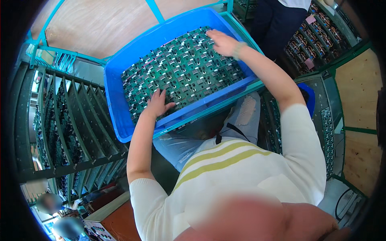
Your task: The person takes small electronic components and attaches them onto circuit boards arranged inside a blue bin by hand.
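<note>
A sheet-like layer of green circuit boards (189,68), dotted with small black and white components, lies inside a large blue plastic tub (113,102). My left hand (158,103) rests with fingers spread on the boards at the near left. At the far right corner of the layer, my right hand (223,42) has its fingers stretched out over the boards, its fingertips at their edge. Neither hand grips anything. What lies beneath the top layer of boards is hidden.
Left of the tub stands a dark slotted rack (80,120) holding more boards. Racks with wired boards (317,40) stand at the far right. A person in dark trousers (275,24) is beyond the tub. A teal metal frame (257,82) borders it.
</note>
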Motion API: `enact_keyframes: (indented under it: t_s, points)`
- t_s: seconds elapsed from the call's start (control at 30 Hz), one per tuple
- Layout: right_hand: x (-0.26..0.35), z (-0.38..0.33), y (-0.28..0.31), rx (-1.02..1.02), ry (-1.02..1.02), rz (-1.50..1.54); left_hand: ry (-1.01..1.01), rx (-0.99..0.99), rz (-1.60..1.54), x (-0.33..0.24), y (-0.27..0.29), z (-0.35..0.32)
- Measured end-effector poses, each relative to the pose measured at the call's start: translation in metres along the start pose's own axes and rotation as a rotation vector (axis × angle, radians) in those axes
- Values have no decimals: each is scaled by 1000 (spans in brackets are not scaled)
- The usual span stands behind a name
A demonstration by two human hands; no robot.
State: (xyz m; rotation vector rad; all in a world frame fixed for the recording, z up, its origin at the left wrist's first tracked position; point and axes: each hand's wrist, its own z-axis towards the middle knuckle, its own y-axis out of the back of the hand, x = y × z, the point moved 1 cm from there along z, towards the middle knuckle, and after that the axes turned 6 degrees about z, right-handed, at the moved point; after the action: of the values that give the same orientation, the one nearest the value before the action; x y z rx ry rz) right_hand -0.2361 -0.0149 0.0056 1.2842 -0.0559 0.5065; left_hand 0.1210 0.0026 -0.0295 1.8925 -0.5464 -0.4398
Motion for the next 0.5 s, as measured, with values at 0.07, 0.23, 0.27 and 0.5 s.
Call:
enact_keyframes:
  t_s: [0.07, 0.23, 0.27, 0.5]
  points:
    - [-17, 31, -33, 264, -204, -133, 8, -12, -49, -4, -1, 1]
    - [-28, 40, -64, 275, -435, -116, -29, -61, -79, 3, -10, 2]
    - [-28, 38, -66, 260, -439, -133, -29, -65, -78, 4, -11, 2]
    - [-33, 38, -69, 291, -443, -106, 6, -16, -50, -2, -1, 3]
